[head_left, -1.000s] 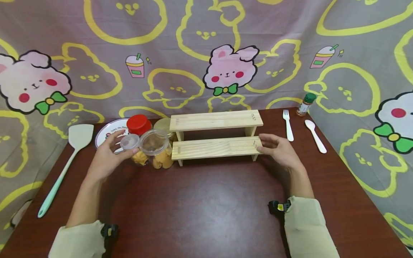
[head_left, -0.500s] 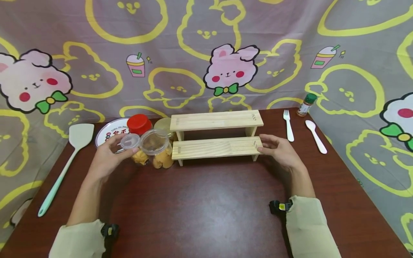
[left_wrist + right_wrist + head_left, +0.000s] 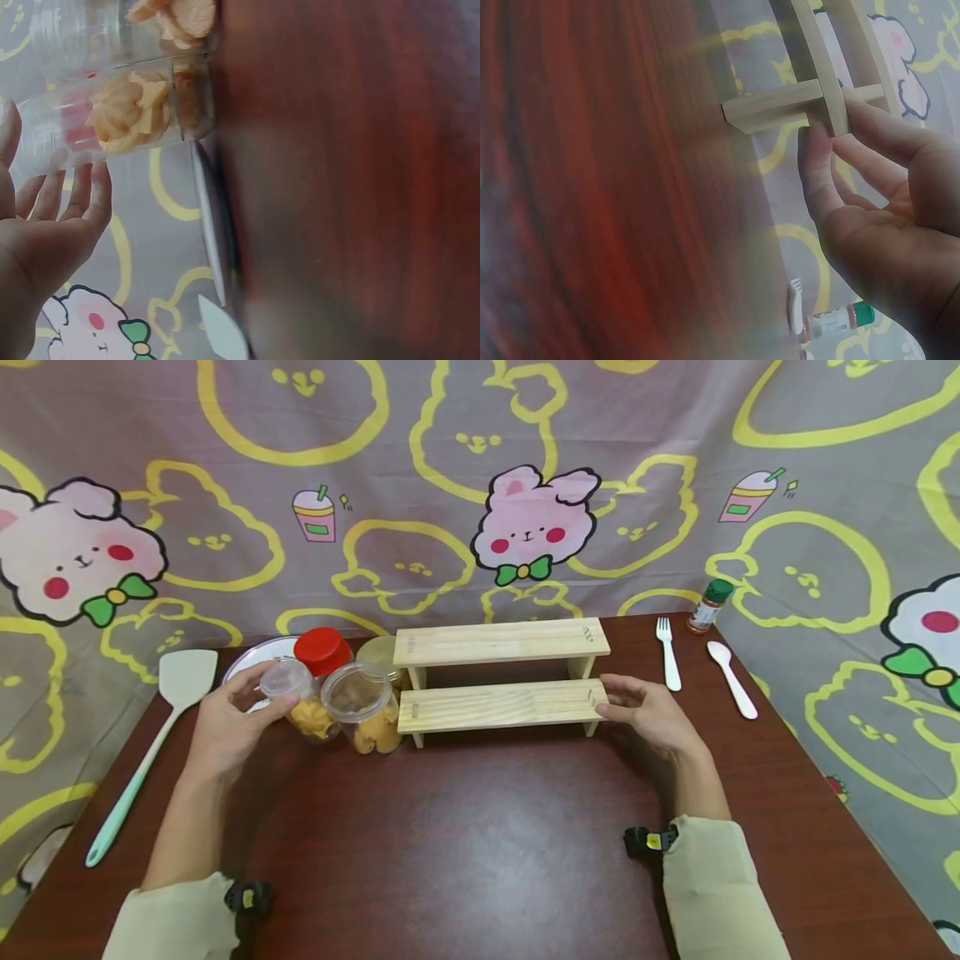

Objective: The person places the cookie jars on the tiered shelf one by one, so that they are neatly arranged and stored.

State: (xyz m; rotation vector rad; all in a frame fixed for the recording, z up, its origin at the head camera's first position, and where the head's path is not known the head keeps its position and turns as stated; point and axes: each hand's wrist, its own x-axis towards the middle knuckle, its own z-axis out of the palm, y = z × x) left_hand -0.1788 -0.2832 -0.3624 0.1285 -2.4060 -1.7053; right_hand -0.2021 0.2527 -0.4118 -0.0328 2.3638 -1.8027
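My left hand (image 3: 225, 727) holds a small clear jar (image 3: 313, 718) of yellow cookies near its lid, thumb on the near side. In the left wrist view the fingertips touch the jar's wall near its top. A wider clear jar (image 3: 377, 729) with orange-brown biscuits stands just to its right. My right hand (image 3: 656, 714) pinches the right end of the lower board of a two-tier wooden rack (image 3: 502, 706). The right wrist view has thumb and fingers on either side of that board (image 3: 832, 97). The rack stands on the table.
Behind the jars are a red-lidded jar (image 3: 322, 650), another lidded jar (image 3: 378, 653) and a white plate (image 3: 258, 653). A spatula (image 3: 180, 693) lies left. At right are a fork (image 3: 669, 656), a spoon (image 3: 731, 681) and a green-capped bottle (image 3: 707, 610). A patterned cloth hangs behind.
My left hand has shifted a little left with the small jar, widening its gap from the wider jar and covering more of the plate. My right hand and the rack stay put.
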